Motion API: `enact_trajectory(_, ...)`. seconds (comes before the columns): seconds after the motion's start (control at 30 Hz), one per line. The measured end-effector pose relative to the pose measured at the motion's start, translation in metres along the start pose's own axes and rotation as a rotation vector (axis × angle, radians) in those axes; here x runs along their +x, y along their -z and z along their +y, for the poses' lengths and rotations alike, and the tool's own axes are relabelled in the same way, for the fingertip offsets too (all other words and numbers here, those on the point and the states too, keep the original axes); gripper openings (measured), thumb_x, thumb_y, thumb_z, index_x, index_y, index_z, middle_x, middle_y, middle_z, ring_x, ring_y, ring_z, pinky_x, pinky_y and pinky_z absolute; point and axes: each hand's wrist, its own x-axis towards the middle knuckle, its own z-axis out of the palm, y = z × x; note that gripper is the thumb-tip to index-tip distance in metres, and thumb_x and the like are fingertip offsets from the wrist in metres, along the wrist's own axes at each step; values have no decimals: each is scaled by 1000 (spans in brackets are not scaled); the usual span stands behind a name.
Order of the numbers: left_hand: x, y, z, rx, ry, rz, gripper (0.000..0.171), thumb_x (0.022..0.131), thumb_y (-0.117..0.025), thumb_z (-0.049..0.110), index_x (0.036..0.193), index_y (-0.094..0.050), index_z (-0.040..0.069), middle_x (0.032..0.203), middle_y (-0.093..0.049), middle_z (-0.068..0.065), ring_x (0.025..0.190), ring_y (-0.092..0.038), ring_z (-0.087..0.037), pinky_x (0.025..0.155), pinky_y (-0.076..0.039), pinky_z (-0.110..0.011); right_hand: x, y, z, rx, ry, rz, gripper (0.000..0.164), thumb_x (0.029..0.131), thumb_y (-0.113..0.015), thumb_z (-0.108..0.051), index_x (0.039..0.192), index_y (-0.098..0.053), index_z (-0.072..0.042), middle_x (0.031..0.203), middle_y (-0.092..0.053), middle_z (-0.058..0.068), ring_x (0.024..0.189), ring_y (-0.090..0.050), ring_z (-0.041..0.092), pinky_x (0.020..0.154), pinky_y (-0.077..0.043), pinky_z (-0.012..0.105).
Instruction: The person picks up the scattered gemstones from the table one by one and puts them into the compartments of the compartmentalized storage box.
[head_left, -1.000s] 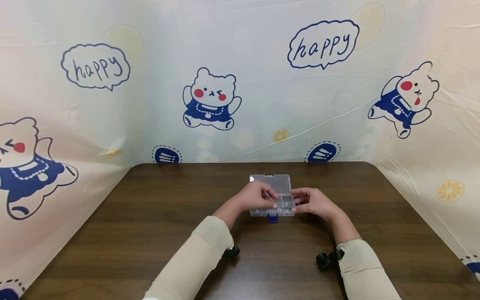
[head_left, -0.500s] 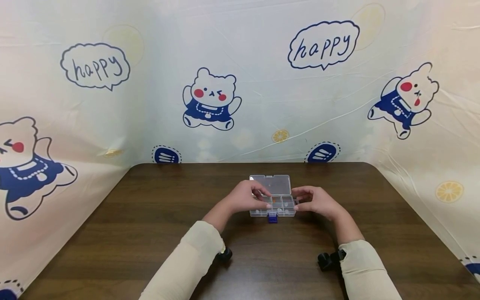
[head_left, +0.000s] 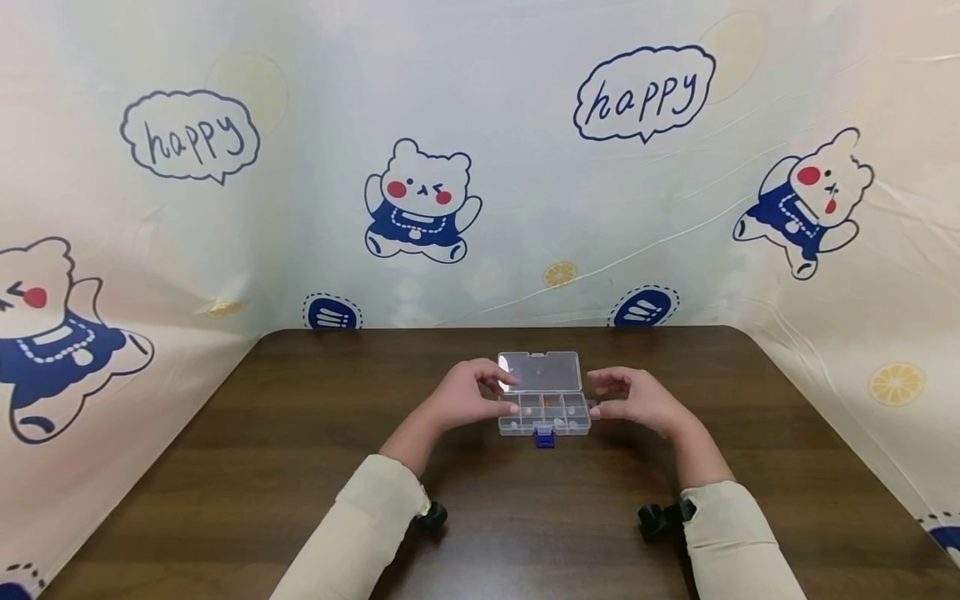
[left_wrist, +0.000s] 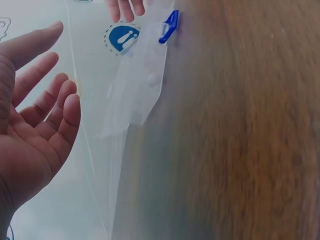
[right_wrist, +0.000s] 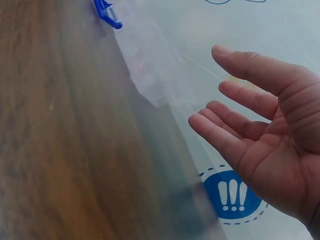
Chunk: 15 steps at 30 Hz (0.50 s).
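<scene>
A clear plastic compartment box stands on the table with its transparent lid raised at the back. A blue latch hangs at its front. Small pieces lie in several compartments, among them an orange one and whitish ones; their kind is too small to tell. At the box's left end is my left hand, fingers relaxed and holding nothing. My right hand is beside the right end, its thumb close to the wall. Both wrist views show bare, relaxed fingers and the box, blurred.
Brown wooden table under everything, with rounded far corners. A printed cloth with bears and "happy" bubbles hangs behind and at both sides. Black wrist cameras sit below the hands.
My left hand has drawn leftward from over the box, uncovering its left compartments and the orange piece. My right hand has shifted slightly right. The box stays in place, lid raised.
</scene>
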Motion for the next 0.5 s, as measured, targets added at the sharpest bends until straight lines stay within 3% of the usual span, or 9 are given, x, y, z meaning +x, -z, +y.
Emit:
enact_trajectory(0.27,-11,11,-3,-4,10,81,31,78,-84,22,105,-73,16,103,-64,-5,94,-61,-19,81,-54,-34,-6,5,-8,-17,9,7,62,79,-82,-22,133,-57,-2,127,-58,22,115,-55,36,91,-50,47)
enact_trajectory(0.5,-22,22,-10,1,30,116,31,77,-84,23,106,-73,17,108,-64,0,98,-60,-19,83,-53,-38,-8,10,-15,-49,33,-3,61,79,-82,-22,132,-58,-6,132,-56,22,117,-54,36,91,-50,47)
